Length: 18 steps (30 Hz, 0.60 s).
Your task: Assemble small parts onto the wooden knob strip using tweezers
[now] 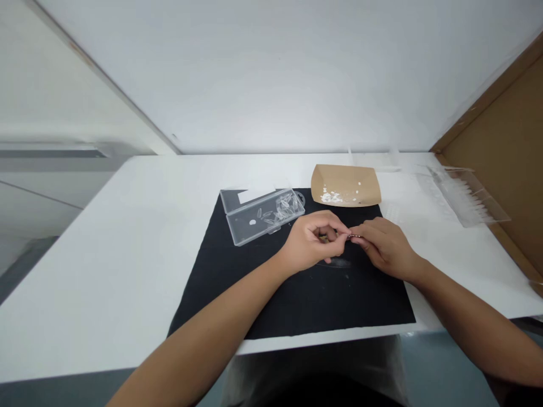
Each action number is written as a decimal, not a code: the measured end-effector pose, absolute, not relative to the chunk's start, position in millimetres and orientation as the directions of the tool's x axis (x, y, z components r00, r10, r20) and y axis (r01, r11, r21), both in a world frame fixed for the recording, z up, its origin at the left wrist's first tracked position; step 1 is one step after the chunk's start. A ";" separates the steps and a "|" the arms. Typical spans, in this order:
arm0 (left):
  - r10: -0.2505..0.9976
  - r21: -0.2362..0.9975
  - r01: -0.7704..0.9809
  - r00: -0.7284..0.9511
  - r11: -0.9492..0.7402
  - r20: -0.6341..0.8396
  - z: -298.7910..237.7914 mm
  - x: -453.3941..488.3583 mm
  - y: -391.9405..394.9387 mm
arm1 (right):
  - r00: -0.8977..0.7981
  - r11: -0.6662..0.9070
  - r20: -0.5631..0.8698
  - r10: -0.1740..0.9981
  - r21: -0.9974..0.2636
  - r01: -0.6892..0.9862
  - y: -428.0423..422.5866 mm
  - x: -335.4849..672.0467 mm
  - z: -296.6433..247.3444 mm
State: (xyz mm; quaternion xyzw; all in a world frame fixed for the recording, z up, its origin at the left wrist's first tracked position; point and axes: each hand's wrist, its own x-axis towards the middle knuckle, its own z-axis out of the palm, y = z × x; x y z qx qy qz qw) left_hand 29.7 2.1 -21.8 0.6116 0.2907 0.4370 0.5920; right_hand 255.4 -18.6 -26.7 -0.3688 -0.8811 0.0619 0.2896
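Observation:
Both hands meet over the middle of a black cloth mat (254, 299) on a white table. My left hand (311, 240) is closed in a pinch, fingertips touching those of my right hand (384, 246), which is also closed. Between the fingertips a small thin dark tool or piece (354, 236) shows; I cannot make out what it is. Just below the hands a small clear piece (335, 264) lies on the mat.
An open clear plastic case (263, 212) with several clear nail tips lies on the mat's far left. A brown paper tray (345, 185) with white bits stands behind the hands. A clear plastic rack (462, 195) sits far right beside a cardboard wall (509, 147).

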 end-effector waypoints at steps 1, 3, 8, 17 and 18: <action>0.875 0.977 -0.157 0.441 -0.143 0.199 -21.2 29.8 1.7 | -0.560 0.721 0.465 0.686 -0.326 0.612 -18.6 255.1 -26.4; 0.876 0.974 -0.148 0.427 -0.174 0.222 -20.0 30.0 1.0 | -0.556 0.716 0.460 0.692 -0.340 0.610 -18.8 254.7 -25.9; 0.880 0.966 -0.141 0.402 -0.215 0.254 -20.0 30.7 0.1 | -0.551 0.701 0.437 0.711 -0.376 0.606 -19.1 254.3 -25.0; 0.885 0.960 -0.134 0.373 -0.246 0.279 -22.7 33.4 -0.6 | -0.552 0.668 0.376 0.744 -0.439 0.600 -20.5 253.0 -26.9; 0.886 0.960 -0.137 0.371 -0.244 0.278 -22.7 33.6 -0.7 | -0.551 0.660 0.366 0.750 -0.458 0.595 -20.6 252.7 -26.5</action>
